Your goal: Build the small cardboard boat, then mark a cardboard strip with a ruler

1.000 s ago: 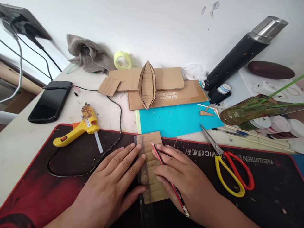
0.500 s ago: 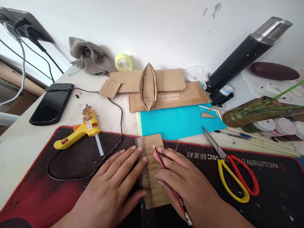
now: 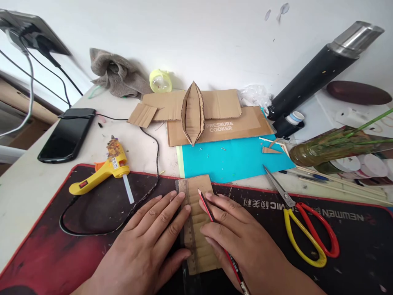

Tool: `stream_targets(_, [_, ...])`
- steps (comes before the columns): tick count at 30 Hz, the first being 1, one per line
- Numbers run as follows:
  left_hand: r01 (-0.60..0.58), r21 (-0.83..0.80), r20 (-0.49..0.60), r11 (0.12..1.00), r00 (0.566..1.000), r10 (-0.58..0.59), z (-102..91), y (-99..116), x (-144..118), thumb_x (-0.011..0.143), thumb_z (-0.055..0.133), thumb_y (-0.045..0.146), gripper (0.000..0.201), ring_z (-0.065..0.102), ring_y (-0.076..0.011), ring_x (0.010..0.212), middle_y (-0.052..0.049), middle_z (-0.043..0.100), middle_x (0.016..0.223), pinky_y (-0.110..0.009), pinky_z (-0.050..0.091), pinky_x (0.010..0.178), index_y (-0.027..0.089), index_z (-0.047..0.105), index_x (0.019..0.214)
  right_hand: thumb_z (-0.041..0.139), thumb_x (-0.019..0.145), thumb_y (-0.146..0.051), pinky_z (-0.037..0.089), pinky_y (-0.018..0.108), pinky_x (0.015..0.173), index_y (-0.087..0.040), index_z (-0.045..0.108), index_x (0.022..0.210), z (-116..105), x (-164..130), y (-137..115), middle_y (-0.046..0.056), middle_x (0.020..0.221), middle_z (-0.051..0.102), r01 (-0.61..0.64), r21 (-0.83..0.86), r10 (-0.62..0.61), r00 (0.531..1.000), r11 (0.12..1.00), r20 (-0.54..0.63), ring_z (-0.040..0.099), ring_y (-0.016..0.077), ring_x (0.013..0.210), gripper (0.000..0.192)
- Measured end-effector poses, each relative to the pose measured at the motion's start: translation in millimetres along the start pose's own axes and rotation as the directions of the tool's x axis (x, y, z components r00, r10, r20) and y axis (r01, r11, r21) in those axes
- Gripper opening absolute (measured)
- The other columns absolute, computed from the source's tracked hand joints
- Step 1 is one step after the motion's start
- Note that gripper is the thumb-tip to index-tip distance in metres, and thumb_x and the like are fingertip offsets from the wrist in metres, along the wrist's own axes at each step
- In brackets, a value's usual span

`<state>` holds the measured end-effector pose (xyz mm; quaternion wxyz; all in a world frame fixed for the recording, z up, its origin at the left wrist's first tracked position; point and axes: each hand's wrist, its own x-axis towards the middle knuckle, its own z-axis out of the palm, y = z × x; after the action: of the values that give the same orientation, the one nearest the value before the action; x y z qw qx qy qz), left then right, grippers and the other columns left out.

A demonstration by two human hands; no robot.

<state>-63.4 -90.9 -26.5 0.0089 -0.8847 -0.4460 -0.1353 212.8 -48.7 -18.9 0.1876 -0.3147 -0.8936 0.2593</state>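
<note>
A strip of brown cardboard [image 3: 198,233] lies lengthwise on the dark mat in front of me. Along its left side runs a clear ruler [image 3: 190,233]. My left hand [image 3: 153,237] is spread flat, fingertips pressing on the ruler's left part and thumb across it lower down. A red and black pencil [image 3: 206,205] is between the fingers of my right hand [image 3: 238,233], which rests on the cardboard's right side. The pencil's tip points away from me, above the cardboard; whether it touches cannot be made out.
Left lie a yellow glue gun [image 3: 101,174] with its cord and a black phone [image 3: 67,135]. Scissors [image 3: 294,213] lie right. Behind are a boat-shaped cardboard piece [image 3: 193,116], flat cardboard [image 3: 245,123] and blue paper [image 3: 221,159]. A dark flask [image 3: 316,78] leans back right.
Both hands, the ruler and the pencil keep nearly the same places on the cardboard. The whole view has shifted very slightly.
</note>
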Motion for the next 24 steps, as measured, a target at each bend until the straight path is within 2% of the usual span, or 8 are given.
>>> stream_targets(17, [-0.002, -0.025, -0.023, 1.000, 1.000, 0.001, -0.3, -1.4, 0.5, 0.114, 0.061, 0.042, 0.055, 0.066, -0.0325, 0.149, -0.015, 0.064, 0.169, -0.045, 0.052, 0.123, 0.014, 0.064, 0.161, 0.055, 0.104, -0.003, 0.048, 0.049, 0.136, -0.020, 0.075, 0.125, -2.9, 2.5, -1.3, 0.014, 0.158, 0.074, 0.012, -0.030, -0.012, 1.000, 0.999, -0.002, 0.056, 0.0267, 0.163, 0.034])
stream_targets(24, [-0.016, -0.007, -0.034, 1.000, 0.999, 0.016, -0.8, -2.5, 3.1, 0.113, 0.060, 0.039, 0.053, 0.067, -0.0314, 0.148, -0.015, 0.067, 0.166, -0.043, 0.051, 0.123, 0.013, 0.065, 0.159, 0.058, 0.108, -0.013, 0.045, 0.048, 0.138, -0.020, 0.075, 0.126, -3.3, 1.2, -0.4, 0.015, 0.160, 0.072, 0.023, -0.036, -0.022, 0.999, 0.999, 0.033, 0.054, 0.0272, 0.164, 0.026])
